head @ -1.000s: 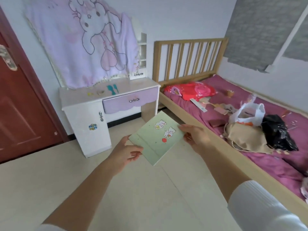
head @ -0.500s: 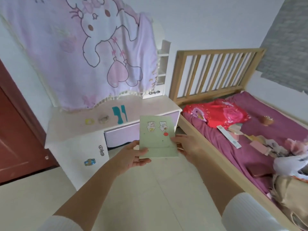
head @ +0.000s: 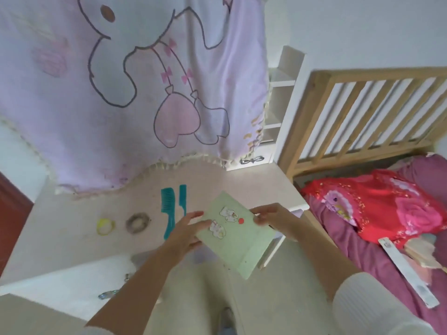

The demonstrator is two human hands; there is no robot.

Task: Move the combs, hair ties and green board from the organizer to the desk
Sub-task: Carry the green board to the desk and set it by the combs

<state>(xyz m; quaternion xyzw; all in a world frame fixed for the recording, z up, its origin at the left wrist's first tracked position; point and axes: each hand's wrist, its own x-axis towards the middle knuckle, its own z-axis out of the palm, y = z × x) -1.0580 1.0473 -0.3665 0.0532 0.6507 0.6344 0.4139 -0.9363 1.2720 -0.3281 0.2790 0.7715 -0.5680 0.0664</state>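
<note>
I hold the green board (head: 238, 240), a pale green card with cartoon stickers and a red dot, in both hands over the front right part of the desk (head: 72, 235). My left hand (head: 187, 232) grips its left edge and my right hand (head: 272, 217) grips its upper right edge. Two teal combs (head: 169, 209) (head: 182, 198) lie side by side on the desk top, just left of the board. A yellow hair tie (head: 105, 226) and a grey-brown hair tie (head: 137, 222) lie further left.
A pink cartoon blanket (head: 133, 88) hangs over the back of the desk. White shelves (head: 280, 105) stand at the desk's back right. A wooden bed (head: 362, 112) with a red pillow (head: 377, 204) and clutter is on the right. Bare floor lies below.
I have stepped closer to the desk and the view has tilted down. Both hands have carried the green board forward, over the desk's front right edge, and it has turned slightly.
</note>
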